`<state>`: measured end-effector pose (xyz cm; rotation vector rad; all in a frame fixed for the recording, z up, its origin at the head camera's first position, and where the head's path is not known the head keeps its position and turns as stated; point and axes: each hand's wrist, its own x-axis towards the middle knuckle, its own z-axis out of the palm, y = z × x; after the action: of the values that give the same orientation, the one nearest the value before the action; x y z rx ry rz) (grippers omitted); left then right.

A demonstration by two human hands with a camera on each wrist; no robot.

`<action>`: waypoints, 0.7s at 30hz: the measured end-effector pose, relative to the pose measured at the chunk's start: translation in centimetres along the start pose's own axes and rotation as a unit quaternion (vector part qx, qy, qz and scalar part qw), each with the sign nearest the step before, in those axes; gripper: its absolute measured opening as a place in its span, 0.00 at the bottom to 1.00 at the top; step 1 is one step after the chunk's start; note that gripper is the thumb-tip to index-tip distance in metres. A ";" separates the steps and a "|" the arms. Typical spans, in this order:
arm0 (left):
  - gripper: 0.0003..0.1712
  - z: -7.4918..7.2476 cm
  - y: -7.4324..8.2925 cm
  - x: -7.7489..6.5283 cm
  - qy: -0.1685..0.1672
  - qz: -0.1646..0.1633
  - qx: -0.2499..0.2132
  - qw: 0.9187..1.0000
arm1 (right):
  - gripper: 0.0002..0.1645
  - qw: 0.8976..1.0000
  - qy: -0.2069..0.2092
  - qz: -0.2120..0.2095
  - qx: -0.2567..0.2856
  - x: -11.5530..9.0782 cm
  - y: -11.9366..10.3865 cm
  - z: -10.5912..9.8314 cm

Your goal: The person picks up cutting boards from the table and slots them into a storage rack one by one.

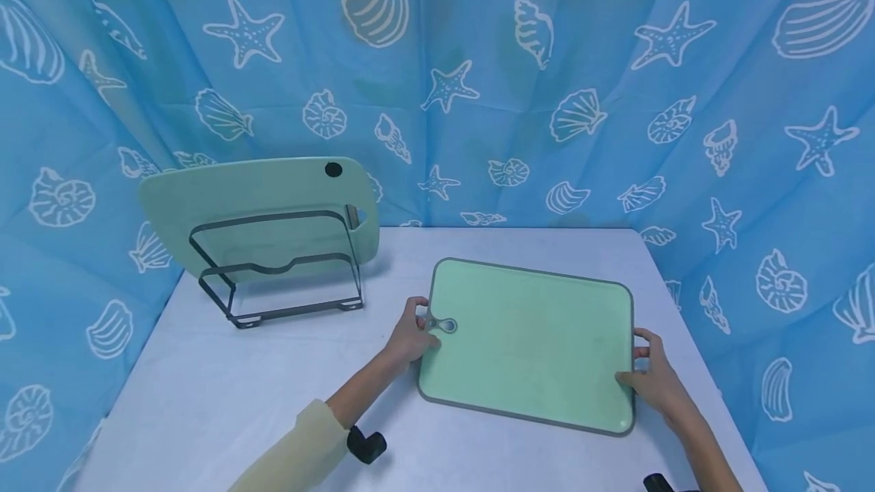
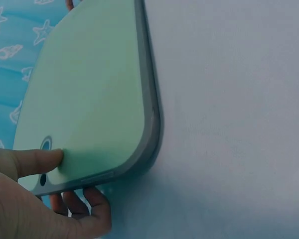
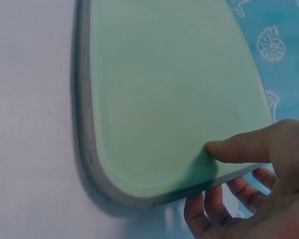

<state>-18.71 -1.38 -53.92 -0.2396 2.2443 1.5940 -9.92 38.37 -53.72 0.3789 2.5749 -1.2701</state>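
Observation:
A light green cutting board (image 1: 526,344) with a grey rim lies over the white table, turned slightly so its right end sits nearer to me. My left hand (image 1: 412,334) grips its left end beside the small hanging hole, thumb on top and fingers at the edge. At the opposite short end my right hand (image 1: 652,374) pinches the board the same way. In the left wrist view the thumb (image 2: 40,162) presses the green face while fingers curl under the rim. The right wrist view shows the right thumb (image 3: 239,148) on top, fingertips below the edge.
Back left on the table (image 1: 328,370) stands a dark metal rack (image 1: 287,317) with a second, larger green board (image 1: 253,188) leaning in it; that board has a handle slot and a black dot. A blue seashell curtain (image 1: 437,97) hangs behind and at both sides.

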 end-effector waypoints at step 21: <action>0.41 -1.9 0.9 -1.2 0.000 0.026 -0.020 0.999 | 0.55 0.997 0.002 0.031 0.071 -1.0 -1.0 0.3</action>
<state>-18.30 -2.91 -52.10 -0.1930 2.2378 1.6668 -9.27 37.37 -52.80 0.4850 2.4620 -1.4357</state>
